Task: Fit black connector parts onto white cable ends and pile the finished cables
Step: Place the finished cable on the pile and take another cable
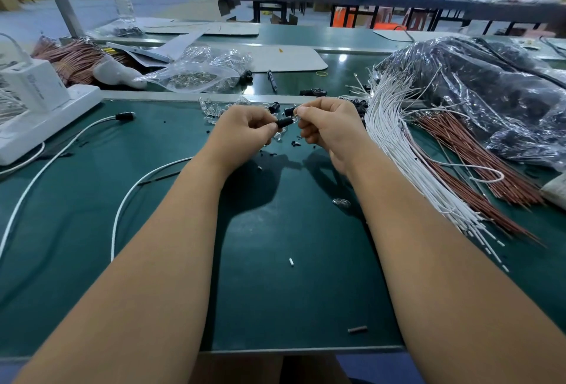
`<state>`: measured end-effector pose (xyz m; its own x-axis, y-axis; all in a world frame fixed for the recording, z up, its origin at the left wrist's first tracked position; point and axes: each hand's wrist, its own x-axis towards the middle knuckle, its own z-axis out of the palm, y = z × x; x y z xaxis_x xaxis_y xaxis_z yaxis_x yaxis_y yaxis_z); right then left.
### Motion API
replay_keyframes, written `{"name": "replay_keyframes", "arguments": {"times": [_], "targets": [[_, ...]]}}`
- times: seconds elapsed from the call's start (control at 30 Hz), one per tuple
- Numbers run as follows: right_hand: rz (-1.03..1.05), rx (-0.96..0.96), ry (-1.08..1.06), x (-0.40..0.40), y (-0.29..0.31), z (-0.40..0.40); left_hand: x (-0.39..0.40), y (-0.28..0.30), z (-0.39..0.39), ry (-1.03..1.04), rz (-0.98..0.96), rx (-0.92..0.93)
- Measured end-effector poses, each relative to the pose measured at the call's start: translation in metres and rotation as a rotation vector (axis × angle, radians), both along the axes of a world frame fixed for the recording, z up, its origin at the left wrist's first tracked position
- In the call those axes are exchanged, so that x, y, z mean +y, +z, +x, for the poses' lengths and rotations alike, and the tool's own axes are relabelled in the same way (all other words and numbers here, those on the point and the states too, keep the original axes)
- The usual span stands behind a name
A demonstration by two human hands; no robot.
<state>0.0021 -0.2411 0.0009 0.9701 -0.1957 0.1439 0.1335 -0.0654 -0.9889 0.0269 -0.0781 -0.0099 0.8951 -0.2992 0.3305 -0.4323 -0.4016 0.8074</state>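
Green mat [291, 291] covers the bench. Both hands meet at 12 o'clock above it, forearms running down to the lower frame edge.

Left hand [245, 129]: fingers curled, thumb and forefinger pinching the near end of a black connector [284, 122]. Right hand [329, 126]: fingers curled too, tips pinching something small and clear at the connector's far end — what it is cannot be made out; the fingers cover most of it. Whether a cable end is already in the connector is hidden behind the hands.

White cables [395, 144] lie in a fanned bundle at 2 to 3 o'clock, just beside the right wrist, with brown wires [477, 169] along their outer side. One thin white loop crosses the brown ones. Behind them sits a clear bag [490, 92] of dark parts, cut off by the right edge.

Loose black parts [312, 91] and small clear pieces lie scattered at 12 o'clock, past the hands — partly blocked by the knuckles. A thicker white cord with a black plug [125, 116] runs at 9 to 10 o'clock; a second cord curves under the left forearm. A white box [33, 89] at 10 o'clock is cropped by the left edge.
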Motion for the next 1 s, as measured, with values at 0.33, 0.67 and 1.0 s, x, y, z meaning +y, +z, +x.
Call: {"name": "replay_keyframes", "arguments": {"times": [0.33,0.67,1.0], "targets": [[0.033,-0.006,0.005,-0.002,0.0,0.0,0.0,0.001,-0.002,-0.001,0.012,-0.011],[-0.116,-0.056,0.015,-0.002,-0.001,-0.001,0.0,0.001,-0.001,0.0,0.019,-0.041],[-0.069,-0.01,0.018,0.003,-0.011,-0.001,0.004,-0.006,0.005,-0.046,0.035,-0.067]]}}
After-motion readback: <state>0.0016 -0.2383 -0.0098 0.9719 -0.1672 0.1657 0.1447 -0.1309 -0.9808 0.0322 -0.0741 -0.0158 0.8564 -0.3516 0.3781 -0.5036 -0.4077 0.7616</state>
